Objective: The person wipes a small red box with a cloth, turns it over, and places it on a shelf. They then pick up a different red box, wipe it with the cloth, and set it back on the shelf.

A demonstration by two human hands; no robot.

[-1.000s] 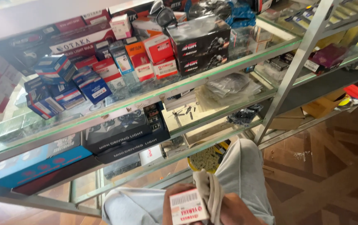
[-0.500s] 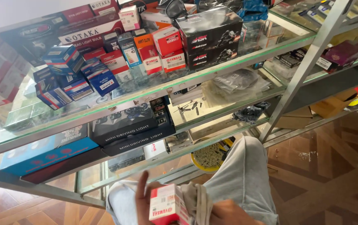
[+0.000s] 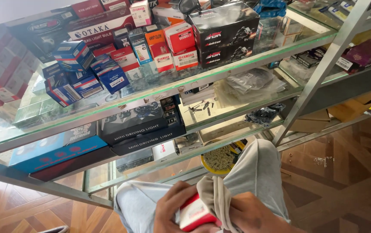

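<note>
At the bottom of the head view, my left hand [image 3: 171,208] grips a small red and white box [image 3: 195,214] over my lap. My right hand [image 3: 254,214] holds a beige cloth [image 3: 215,196] pressed against the box's right side. Both hands sit between my knees, which are in grey trousers [image 3: 256,168]. Part of the box is hidden by the cloth and my fingers.
A metal-framed glass shelf unit [image 3: 159,92] stands in front of me, stacked with red, blue and black boxes. Black boxes [image 3: 140,127] lie on the middle shelf. A round yellow tin [image 3: 220,157] sits low. A wooden parquet floor [image 3: 341,172] spreads to the right.
The box has turned in my left hand from facing the camera to edge-on, and the cloth in my right hand has moved over it. The view has tilted down slightly.
</note>
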